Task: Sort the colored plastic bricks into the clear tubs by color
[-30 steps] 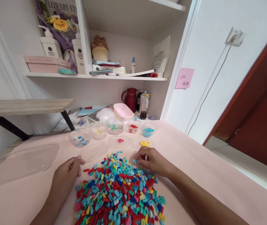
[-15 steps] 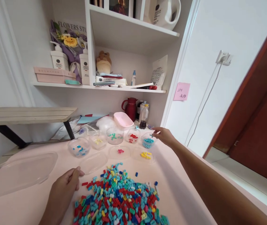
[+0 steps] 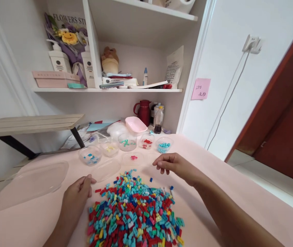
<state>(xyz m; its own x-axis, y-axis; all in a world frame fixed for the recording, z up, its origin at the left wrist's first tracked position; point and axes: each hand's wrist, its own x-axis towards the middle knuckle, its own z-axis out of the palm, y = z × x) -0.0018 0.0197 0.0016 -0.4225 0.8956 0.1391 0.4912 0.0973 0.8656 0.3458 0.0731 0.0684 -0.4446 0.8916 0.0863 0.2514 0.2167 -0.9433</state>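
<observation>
A large heap of small plastic building bricks [image 3: 133,212] in mixed colours lies on the table before me. My left hand [image 3: 78,192] rests at the heap's left edge, fingers curled together near a clear lid [image 3: 106,170]; whatever they may hold is hidden. Above the heap's far right side hovers my right hand [image 3: 173,165], fingers loosely bent and apart, with nothing visible in them. It hides the spot where yellow bricks lay. Behind it, a clear tub of light-blue bricks [image 3: 164,146] stands beside a tub of red bricks [image 3: 146,142]. Pink bricks [image 3: 134,157] sit on another clear lid.
Further left stand clear tubs with green bricks [image 3: 127,142], pale yellow bricks [image 3: 109,149] and blue bricks [image 3: 90,158]. A pink basin [image 3: 136,125], a red jug [image 3: 143,112] and a bottle [image 3: 158,120] are behind. A large clear lid [image 3: 35,185] lies left, near a wooden stand [image 3: 33,125].
My right hand has moved from beside the light-blue tub back toward me and left, over the yellow bricks' place. My left hand stays by the heap. The view has tilted down slightly.
</observation>
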